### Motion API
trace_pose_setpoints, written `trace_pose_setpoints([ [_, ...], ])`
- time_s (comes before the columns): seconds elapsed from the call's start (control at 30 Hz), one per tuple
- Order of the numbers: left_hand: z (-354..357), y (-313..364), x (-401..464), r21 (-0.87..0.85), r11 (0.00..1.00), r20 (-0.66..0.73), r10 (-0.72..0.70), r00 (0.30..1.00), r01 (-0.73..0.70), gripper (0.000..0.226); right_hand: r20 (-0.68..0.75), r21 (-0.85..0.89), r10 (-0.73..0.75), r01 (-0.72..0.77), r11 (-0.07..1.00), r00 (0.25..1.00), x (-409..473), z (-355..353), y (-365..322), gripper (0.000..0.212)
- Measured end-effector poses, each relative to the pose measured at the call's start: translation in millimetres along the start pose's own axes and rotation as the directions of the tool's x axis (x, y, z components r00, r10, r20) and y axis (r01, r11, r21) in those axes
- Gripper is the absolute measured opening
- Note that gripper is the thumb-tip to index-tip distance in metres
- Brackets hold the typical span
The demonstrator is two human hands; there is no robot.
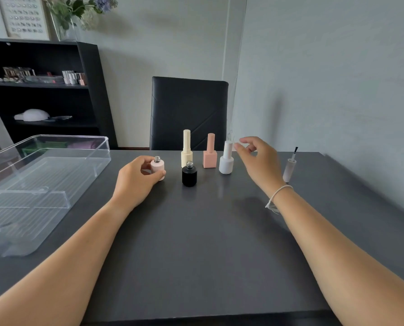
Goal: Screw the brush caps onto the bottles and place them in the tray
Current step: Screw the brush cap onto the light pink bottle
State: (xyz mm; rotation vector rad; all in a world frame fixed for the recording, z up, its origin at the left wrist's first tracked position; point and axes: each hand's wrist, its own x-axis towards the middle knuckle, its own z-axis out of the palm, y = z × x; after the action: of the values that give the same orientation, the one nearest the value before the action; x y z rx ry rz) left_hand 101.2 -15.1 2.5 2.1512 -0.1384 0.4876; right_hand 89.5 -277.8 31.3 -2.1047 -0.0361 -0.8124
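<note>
My left hand grips a pale pink uncapped bottle standing on the grey table. Beside it stands a black uncapped bottle. Behind are three capped bottles: cream, salmon pink and white. My right hand hovers open just right of the white bottle's cap, fingers apart, holding nothing. A pale brush cap stands upside down at the right, bristles up. The clear plastic tray sits at the left.
A black chair stands behind the table's far edge. A dark shelf unit with small items is at the back left. Crumpled clear plastic lies by the tray's near corner. A wall runs close along the right.
</note>
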Motion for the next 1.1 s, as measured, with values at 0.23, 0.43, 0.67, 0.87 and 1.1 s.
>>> trace_pose_setpoints([
  [0.23, -6, 6, -12, -0.062, 0.997, -0.007, 0.046, 0.999, -0.046, 0.032, -0.345, 0.066, 0.048, -0.027, 0.997, 0.937, -10, -43, 3, 0.013],
  [0.43, -9, 13, -21, -0.111, 0.991, -0.02, 0.073, 0.997, -0.075, 0.027, -0.405, 0.012, 0.276, -0.297, 0.955, 0.872, -15, -62, 25, 0.043],
  [0.67, -10, 15, -24, -0.112, 0.984, -0.015, 0.137, 0.991, -0.137, 0.028, -0.159, -0.069, 0.444, -0.458, 0.886, 0.882, -14, -55, 44, 0.017],
  [0.87, -9, 17, -24, -0.144, 0.974, -0.011, 0.174, 0.985, -0.174, 0.028, -0.17, -0.117, 0.383, -0.404, 0.907, 0.908, -11, -54, 48, 0.024],
  [1.1, -6, 23, -26, -0.209, 0.954, -0.025, 0.216, 0.976, -0.216, 0.03, -0.143, 0.027, 0.183, -0.181, 0.983, 0.973, -18, -38, 10, 0.015],
])
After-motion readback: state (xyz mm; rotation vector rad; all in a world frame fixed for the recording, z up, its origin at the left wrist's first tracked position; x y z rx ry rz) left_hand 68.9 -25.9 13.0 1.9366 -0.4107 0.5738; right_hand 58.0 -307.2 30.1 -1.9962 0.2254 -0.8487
